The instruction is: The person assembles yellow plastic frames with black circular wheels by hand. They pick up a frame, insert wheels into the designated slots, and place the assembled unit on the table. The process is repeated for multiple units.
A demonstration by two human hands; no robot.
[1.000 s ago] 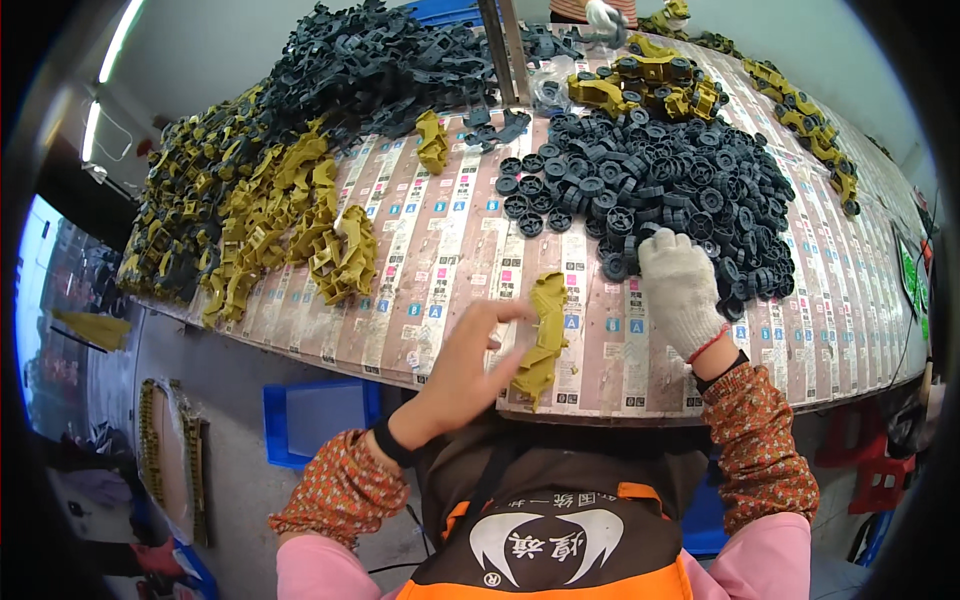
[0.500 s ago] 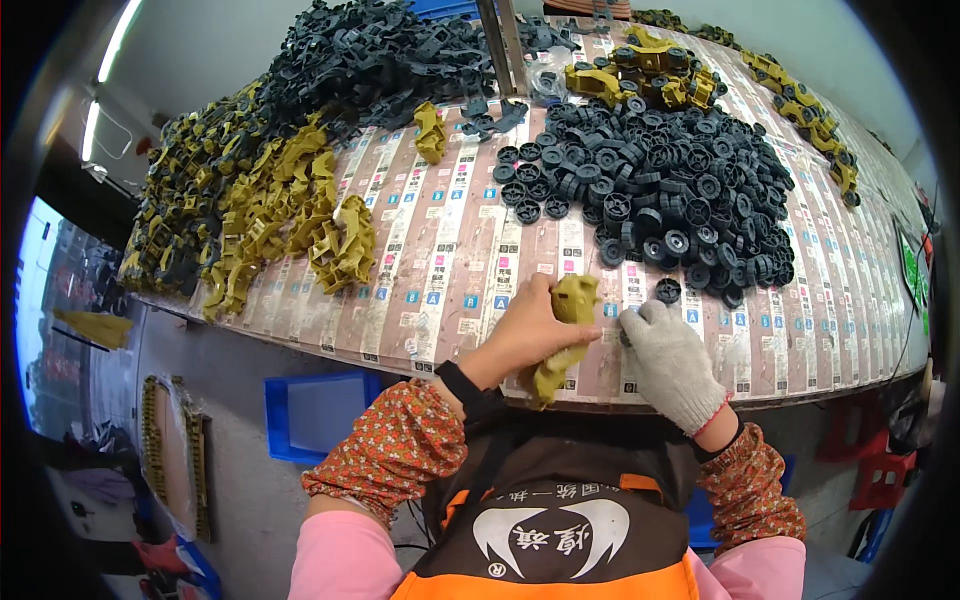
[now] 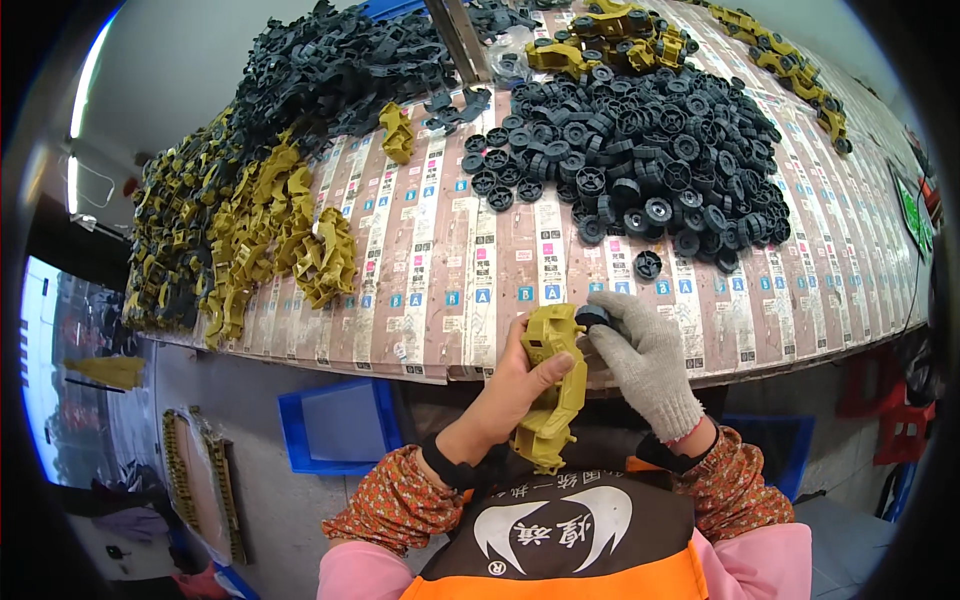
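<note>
A yellow-green plastic toy vehicle body (image 3: 562, 395) is gripped in my bare left hand (image 3: 508, 392), with the thumb across its side. It is tilted upright past the table's near edge, in front of my apron. My right hand (image 3: 645, 362), in a pale knitted glove, pinches a small black toy wheel (image 3: 591, 317) between thumb and fingers. That wheel is right by the upper right side of the body; whether the two touch I cannot tell. Just beyond, a single black wheel (image 3: 648, 265) lies flat on the table.
Loose black wheels are heaped in a big pile (image 3: 660, 150). Yellow bodies (image 3: 270, 220) are piled at left, dark plastic parts (image 3: 340, 70) behind them. Wheeled yellow vehicles (image 3: 620, 40) sit at the back and along the right. A metal post (image 3: 458, 40) rises there; a blue bin (image 3: 340, 425) stands below.
Both hands have drawn nearer to me. The body is turned more upright. My right hand has come in from the table with the wheel, beside the body. The view has shifted slightly.
</note>
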